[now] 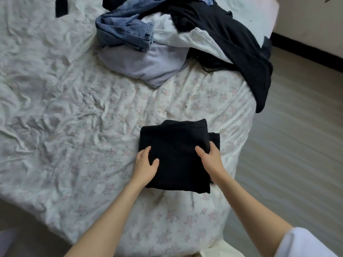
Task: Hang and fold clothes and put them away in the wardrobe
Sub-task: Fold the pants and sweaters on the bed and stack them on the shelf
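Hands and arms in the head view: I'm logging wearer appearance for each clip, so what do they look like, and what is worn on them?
Both forearms are bare. The left hand and right hand show no gloves, rings or watch. A loose white sleeve covers the right upper arm.

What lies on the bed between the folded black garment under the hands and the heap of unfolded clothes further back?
In the head view, nothing: only bare floral bedsheet separates the folded black garment from the clothes heap.
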A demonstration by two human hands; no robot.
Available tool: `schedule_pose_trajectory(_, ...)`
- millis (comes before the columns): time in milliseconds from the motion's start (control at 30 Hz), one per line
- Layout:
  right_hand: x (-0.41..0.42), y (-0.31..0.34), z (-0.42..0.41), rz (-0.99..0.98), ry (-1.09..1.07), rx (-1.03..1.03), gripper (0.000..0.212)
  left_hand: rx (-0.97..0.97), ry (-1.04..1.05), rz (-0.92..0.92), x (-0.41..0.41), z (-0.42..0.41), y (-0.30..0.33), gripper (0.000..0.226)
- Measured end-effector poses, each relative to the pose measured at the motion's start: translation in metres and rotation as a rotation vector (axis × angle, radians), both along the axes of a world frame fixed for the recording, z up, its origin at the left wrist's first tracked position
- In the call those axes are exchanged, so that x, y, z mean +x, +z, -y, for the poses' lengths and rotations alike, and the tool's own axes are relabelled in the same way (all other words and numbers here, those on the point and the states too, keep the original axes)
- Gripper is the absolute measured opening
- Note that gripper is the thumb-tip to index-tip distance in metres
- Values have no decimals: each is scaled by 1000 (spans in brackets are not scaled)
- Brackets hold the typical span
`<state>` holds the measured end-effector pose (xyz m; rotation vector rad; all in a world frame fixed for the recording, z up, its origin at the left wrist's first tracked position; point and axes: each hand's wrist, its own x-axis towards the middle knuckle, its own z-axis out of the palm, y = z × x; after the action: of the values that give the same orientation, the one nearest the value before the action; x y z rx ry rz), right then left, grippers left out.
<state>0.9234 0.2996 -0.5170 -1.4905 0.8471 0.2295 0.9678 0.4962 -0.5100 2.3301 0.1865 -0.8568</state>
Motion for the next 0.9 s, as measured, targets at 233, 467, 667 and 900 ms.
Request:
schedule_pose_trajectory(233,-19,-49,42,-133,-109,-113,9,-63,177,-105,20,-3,-44,75)
schedule_pose_trajectory(467,-15,-77,54,-225,-109,-10,41,-286,414,-205,40,-6,-57,42)
schedule_pose_trajectory(667,-21,-83,65,-323,-51,223,49,-390,498,-377,46,-4,-58,33)
schedule_pose_trajectory(900,-25,-50,43,-166,-58,49,37,-354,556,-152,27,9,-35,30)
